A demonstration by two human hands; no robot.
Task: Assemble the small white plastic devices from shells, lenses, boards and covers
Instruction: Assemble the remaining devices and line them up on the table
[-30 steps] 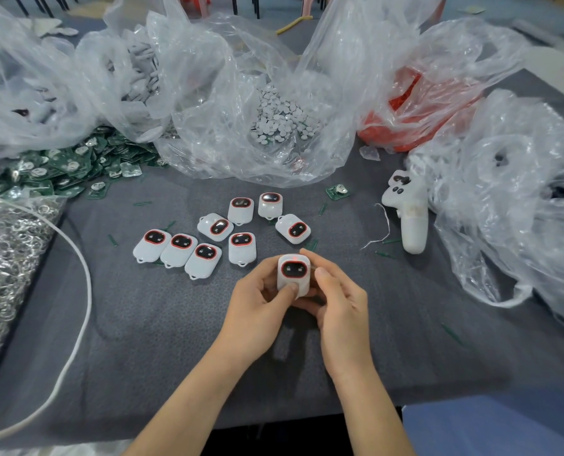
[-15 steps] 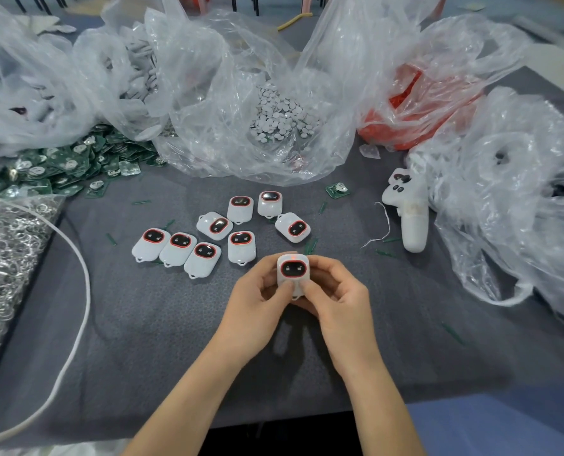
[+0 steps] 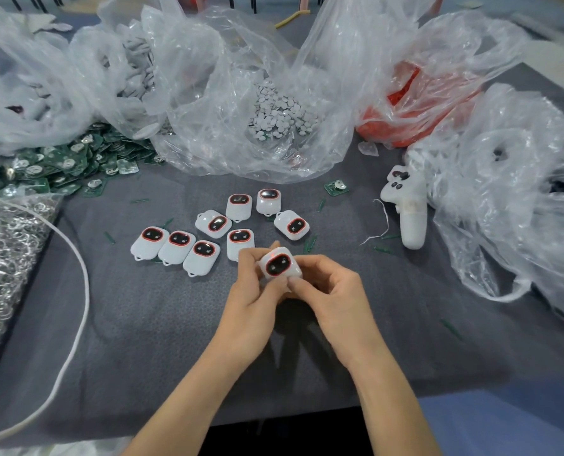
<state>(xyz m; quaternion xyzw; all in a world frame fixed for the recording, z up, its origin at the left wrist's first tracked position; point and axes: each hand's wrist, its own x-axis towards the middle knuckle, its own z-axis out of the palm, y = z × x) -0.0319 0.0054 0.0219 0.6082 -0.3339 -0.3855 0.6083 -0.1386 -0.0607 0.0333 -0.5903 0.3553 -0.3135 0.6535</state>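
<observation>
Eight finished devices (image 3: 214,223) lie face up in a loose cluster at the middle of the grey worktop (image 3: 142,324). A ninth device (image 3: 279,266) is held just above the cloth, on the near side of the cluster's right end. Both hands grasp it. The left hand (image 3: 252,291) has its fingers curled round the left edge, and the right hand (image 3: 334,291) pinches the near right corner with the thumb at the near edge.

This looks like the closing press that seats the cover in the shell. To do it well, squeeze along the seam rather than on the dark, red-ringed lens. Work round each edge in turn, and check that no gap shows before laying it with the others. Spare green boards (image 3: 60,166) are heaped at the far left.
</observation>
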